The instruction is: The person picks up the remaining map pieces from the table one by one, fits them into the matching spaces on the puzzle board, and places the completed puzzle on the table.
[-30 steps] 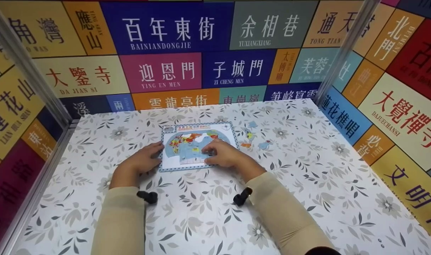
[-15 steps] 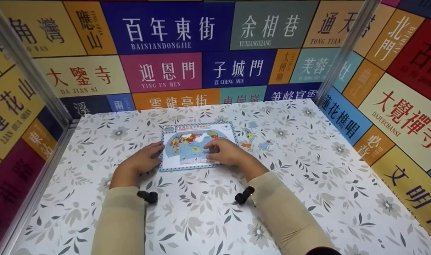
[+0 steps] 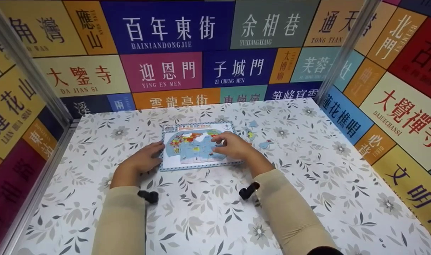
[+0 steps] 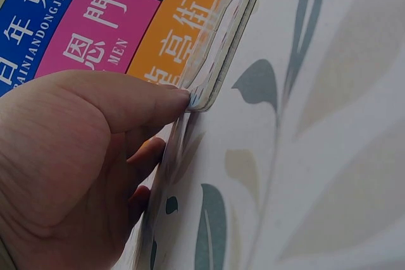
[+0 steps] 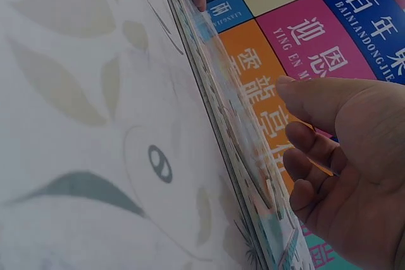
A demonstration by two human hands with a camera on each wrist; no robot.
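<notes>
A world-map jigsaw board (image 3: 170, 163) with a blue dotted border lies flat on the table. At its left edge my left hand (image 3: 143, 160) rests, and the left wrist view shows the thumb (image 4: 158, 98) touching the board's corner (image 4: 201, 100). Over the right part of the map hovers my right hand (image 3: 233, 146), fingers loosely bent. In the right wrist view that hand (image 5: 354, 162) stands apart from the board (image 5: 215, 102), with nothing visible between thumb and fingers. Loose blue map pieces (image 3: 265, 145) lie just right of the board.
A flower-patterned white cloth (image 3: 201, 212) covers the table. Another loose piece (image 3: 253, 124) lies near the board's upper right corner. Panels with colourful lettering (image 3: 166, 71) wall in the back and both sides, with metal posts (image 3: 45, 78) at the corners.
My right hand has drawn back to the right and slightly away, uncovering more of the map's lower right and covering an orange loose piece. The left hand and board stay put.
</notes>
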